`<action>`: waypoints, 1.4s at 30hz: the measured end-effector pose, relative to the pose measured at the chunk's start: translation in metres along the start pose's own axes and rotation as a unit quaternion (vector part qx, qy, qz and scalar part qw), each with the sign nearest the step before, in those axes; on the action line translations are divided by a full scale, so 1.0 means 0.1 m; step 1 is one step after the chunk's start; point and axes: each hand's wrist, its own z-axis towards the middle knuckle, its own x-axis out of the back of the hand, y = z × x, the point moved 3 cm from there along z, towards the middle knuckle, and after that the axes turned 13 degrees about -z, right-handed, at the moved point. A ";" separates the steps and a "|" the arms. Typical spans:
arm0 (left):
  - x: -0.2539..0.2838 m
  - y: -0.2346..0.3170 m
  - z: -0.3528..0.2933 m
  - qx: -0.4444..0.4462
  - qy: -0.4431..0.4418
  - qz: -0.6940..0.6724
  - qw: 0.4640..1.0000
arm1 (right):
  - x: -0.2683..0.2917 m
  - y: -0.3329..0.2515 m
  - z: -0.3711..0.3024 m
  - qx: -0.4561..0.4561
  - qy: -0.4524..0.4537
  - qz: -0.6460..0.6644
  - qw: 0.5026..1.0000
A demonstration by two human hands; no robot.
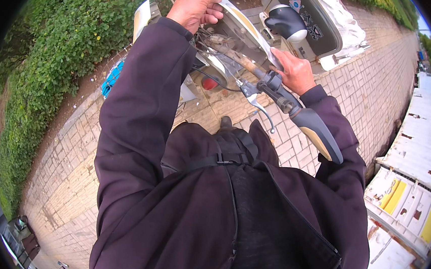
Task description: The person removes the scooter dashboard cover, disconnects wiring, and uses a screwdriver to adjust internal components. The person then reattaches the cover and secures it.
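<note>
A long, narrow, pale panel with a yellowish stripe along its length slants between the person's two hands, its upper end running to the top edge of the view and its lower end beside the handlebar. The left hand has its fingers curled in and its thumb at the panel's edge, pinching it near the upper end. The right hand is partly closed at the panel's lower end, fingers bent against it; its exact grip is partly hidden.

Just below the panel lies a rust-brown metal bar, leading to a black clamp with a curved silver brake lever. Beyond the clamp extends a dark grey and tan flattened grip, over the right sleeve. A round red lamp shows beneath the bar.

Right of the panel, a rounded black-and-white object sits against an open dark grey container, with crumpled white sheeting beside it. Beige paving surrounds the vehicle; a leafy green hedge borders it.
</note>
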 end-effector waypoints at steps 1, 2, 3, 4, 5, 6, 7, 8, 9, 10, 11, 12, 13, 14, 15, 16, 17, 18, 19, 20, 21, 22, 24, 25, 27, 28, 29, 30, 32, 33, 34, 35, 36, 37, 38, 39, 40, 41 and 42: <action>0.01 -0.02 0.05 0.011 0.006 -0.006 1.000 | 0.01 0.01 0.01 0.005 -0.011 0.004 1.000; 0.01 -0.05 0.08 0.015 0.011 -0.018 1.000 | 0.01 0.01 0.03 0.011 -0.020 0.007 1.000; 0.01 -0.07 0.12 0.019 0.015 -0.031 0.999 | 0.01 0.02 0.04 0.013 -0.041 0.015 0.999; 0.00 -0.10 0.14 0.023 0.020 -0.044 0.999 | 0.01 0.02 0.05 0.016 -0.061 0.023 0.998; 0.00 -0.12 0.17 0.040 0.019 -0.052 0.998 | 0.00 0.03 0.05 0.019 -0.081 0.030 0.996; 0.00 -0.13 0.17 0.051 0.017 -0.058 0.997 | -0.01 0.03 0.05 0.024 -0.096 0.032 0.995; -0.01 -0.15 0.18 0.063 0.015 -0.065 0.996 | -0.03 0.04 0.04 0.029 -0.111 0.035 0.993; -0.02 -0.15 0.17 0.075 0.013 -0.071 0.995 | -0.05 0.05 0.03 0.037 -0.121 0.040 0.991; -0.03 -0.15 0.17 0.070 0.013 -0.075 0.995 | -0.07 0.06 0.00 0.035 -0.144 0.042 0.988; -0.04 -0.14 0.16 0.066 0.013 -0.079 0.995 | -0.09 0.08 -0.04 0.036 -0.163 0.047 0.985; -0.05 -0.14 0.15 0.061 0.013 -0.083 0.995 | -0.10 0.10 -0.08 0.042 -0.165 0.055 0.984; -0.07 -0.15 0.14 0.061 0.011 -0.081 0.995 | -0.10 0.13 -0.12 0.036 -0.163 0.064 0.984; -0.09 -0.15 0.13 0.060 0.008 -0.078 0.995 | -0.08 0.16 -0.16 0.035 -0.144 0.075 0.986; -0.11 -0.16 0.14 0.060 0.006 -0.076 0.995 | -0.06 0.19 -0.20 0.038 -0.133 0.085 0.987; -0.13 -0.17 0.15 0.064 0.003 -0.075 0.995 | -0.04 0.23 -0.22 0.007 -0.126 0.111 0.986; -0.16 -0.19 0.18 0.069 0.000 -0.073 0.995 | -0.02 0.27 -0.25 -0.021 -0.128 0.136 0.982; -0.18 -0.21 0.20 0.074 -0.004 -0.072 0.995 | -0.01 0.31 -0.28 -0.069 -0.148 0.149 0.975; -0.20 -0.23 0.22 0.074 -0.009 -0.082 0.994 | 0.02 0.33 -0.29 -0.099 -0.140 0.182 0.968; -0.22 -0.24 0.25 0.074 -0.015 -0.092 0.993 | 0.04 0.36 -0.32 -0.149 -0.150 0.203 0.956; -0.25 -0.25 0.27 0.075 -0.022 -0.102 0.992 | 0.07 0.39 -0.36 -0.200 -0.156 0.219 0.942; -0.23 -0.23 0.28 0.152 -0.055 -0.083 0.983 | 0.09 0.40 -0.37 -0.219 -0.139 0.237 0.936; -0.23 -0.23 0.29 0.158 -0.040 -0.082 0.983 | 0.11 0.41 -0.40 -0.248 -0.128 0.248 0.928; -0.24 -0.20 0.35 0.168 -0.015 -0.078 0.983 | 0.15 0.44 -0.45 -0.272 -0.077 0.268 0.921; -0.24 -0.19 0.36 0.178 -0.019 -0.079 0.981 | 0.17 0.46 -0.48 -0.286 -0.041 0.274 0.917; -0.25 -0.17 0.39 0.179 -0.030 -0.064 0.981 | 0.13 0.51 -0.58 -0.410 -0.028 0.365 0.835; -0.25 -0.16 0.39 0.178 -0.028 -0.060 0.982 | 0.11 0.51 -0.62 -0.468 -0.018 0.402 0.787; -0.27 -0.18 0.39 0.178 -0.028 -0.062 0.982 | 0.11 0.49 -0.63 -0.472 -0.033 0.396 0.787; -0.28 -0.19 0.40 0.177 -0.025 -0.063 0.982 | 0.11 0.44 -0.59 -0.439 -0.056 0.427 0.789; -0.31 -0.17 0.41 0.177 -0.022 -0.057 0.982 | 0.11 0.34 -0.49 -0.434 -0.125 0.442 0.775; -0.33 -0.15 0.41 0.179 -0.023 -0.050 0.982 | 0.11 0.28 -0.37 -0.414 -0.135 0.456 0.776; -0.36 -0.14 0.42 0.182 -0.024 -0.045 0.982 | 0.14 0.23 -0.24 -0.375 -0.144 0.459 0.792; -0.37 -0.11 0.43 0.179 -0.009 -0.003 0.984 | 0.17 0.19 -0.12 -0.360 -0.167 0.444 0.803; -0.38 -0.08 0.42 0.184 -0.009 0.019 0.983 | 0.21 0.16 0.00 -0.331 -0.180 0.437 0.817; -0.39 -0.04 0.41 0.187 -0.008 0.041 0.981 | 0.26 0.13 0.09 -0.318 -0.190 0.410 0.833; -0.39 -0.01 0.39 0.190 -0.008 0.062 0.980 | 0.31 0.10 0.19 -0.290 -0.190 0.392 0.852; -0.41 -0.02 0.37 0.212 0.001 0.069 0.975 | 0.37 0.07 0.27 -0.244 -0.178 0.383 0.873; -0.41 0.00 0.35 0.195 -0.004 0.073 0.978 | 0.40 0.08 0.30 -0.263 -0.185 0.369 0.872; -0.40 0.01 0.31 0.177 -0.007 0.076 0.981 | 0.44 0.08 0.32 -0.263 -0.181 0.364 0.875; -0.38 0.02 0.28 0.159 -0.010 0.078 0.984 | 0.47 0.08 0.34 -0.240 -0.169 0.363 0.884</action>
